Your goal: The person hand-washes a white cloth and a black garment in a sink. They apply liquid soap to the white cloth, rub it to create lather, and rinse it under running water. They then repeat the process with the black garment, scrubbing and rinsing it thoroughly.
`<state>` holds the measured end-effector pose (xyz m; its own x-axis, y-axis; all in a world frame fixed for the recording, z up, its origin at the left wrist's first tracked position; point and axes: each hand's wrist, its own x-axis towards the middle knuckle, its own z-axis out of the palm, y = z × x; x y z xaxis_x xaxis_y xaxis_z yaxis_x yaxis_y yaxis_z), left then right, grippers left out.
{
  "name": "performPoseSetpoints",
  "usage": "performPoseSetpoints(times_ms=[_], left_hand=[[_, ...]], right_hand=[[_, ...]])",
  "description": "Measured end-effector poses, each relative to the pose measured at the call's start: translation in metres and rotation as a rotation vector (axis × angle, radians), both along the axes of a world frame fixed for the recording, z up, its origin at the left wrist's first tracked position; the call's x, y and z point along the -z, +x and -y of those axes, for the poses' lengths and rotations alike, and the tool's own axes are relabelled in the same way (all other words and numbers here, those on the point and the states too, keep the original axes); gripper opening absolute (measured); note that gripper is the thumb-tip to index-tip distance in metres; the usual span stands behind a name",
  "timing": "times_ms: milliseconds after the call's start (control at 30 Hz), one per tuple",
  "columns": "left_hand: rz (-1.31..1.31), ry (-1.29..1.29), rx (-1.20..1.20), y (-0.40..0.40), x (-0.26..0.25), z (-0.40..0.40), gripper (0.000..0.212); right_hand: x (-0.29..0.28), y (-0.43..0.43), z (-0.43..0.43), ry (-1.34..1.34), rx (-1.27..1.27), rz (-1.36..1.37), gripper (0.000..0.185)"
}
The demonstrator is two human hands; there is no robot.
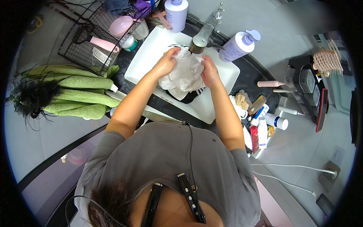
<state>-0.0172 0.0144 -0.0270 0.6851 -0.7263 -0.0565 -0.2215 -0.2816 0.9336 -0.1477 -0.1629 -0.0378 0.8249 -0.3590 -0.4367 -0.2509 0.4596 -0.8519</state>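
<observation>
A wet white garment [184,72] hangs bunched between my two hands over a white washbasin [224,75]. My left hand [166,64] grips its upper left edge, while my right hand [210,71] pinches it at the right. Both hands look wet. Beneath the white cloth, black fabric with white stripes [190,97] lies in the basin; most of it is hidden. Just above the cloth is the metal faucet [200,41], its spout pointing down between my hands. I cannot tell whether water is running.
White pump bottles with lilac tops stand left [176,15] and right [237,46] of the faucet. A black wire basket [93,45] and green towels [82,93] are on the left. Several tubes and bottles [262,124] crowd the right corner, below a wall rack [303,85] with a hairbrush [327,61].
</observation>
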Motion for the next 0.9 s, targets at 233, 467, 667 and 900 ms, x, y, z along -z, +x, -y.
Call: performPoseSetpoints(times_ms=[233, 467, 667, 900], left_hand=[[0.027, 0.367, 0.645, 0.019, -0.075, 0.014, 0.045], [-0.477, -0.544, 0.059, 0.024, -0.143, -0.018, 0.031], [-0.590, -0.595, -0.214, 0.037, -0.149, -0.029, 0.023], [-1.044, -0.175, -0.176, -0.017, -0.028, 0.021, 0.055]], right_hand=[[-0.068, 0.001, -0.014, -0.010, -0.262, 0.215, 0.039], [-0.046, -0.009, -0.018, -0.618, -0.617, 0.021, 0.058], [-0.048, -0.017, 0.011, -0.034, -0.136, 0.251, 0.039], [-0.046, 0.005, -0.061, -0.199, 0.014, 0.189, 0.019]])
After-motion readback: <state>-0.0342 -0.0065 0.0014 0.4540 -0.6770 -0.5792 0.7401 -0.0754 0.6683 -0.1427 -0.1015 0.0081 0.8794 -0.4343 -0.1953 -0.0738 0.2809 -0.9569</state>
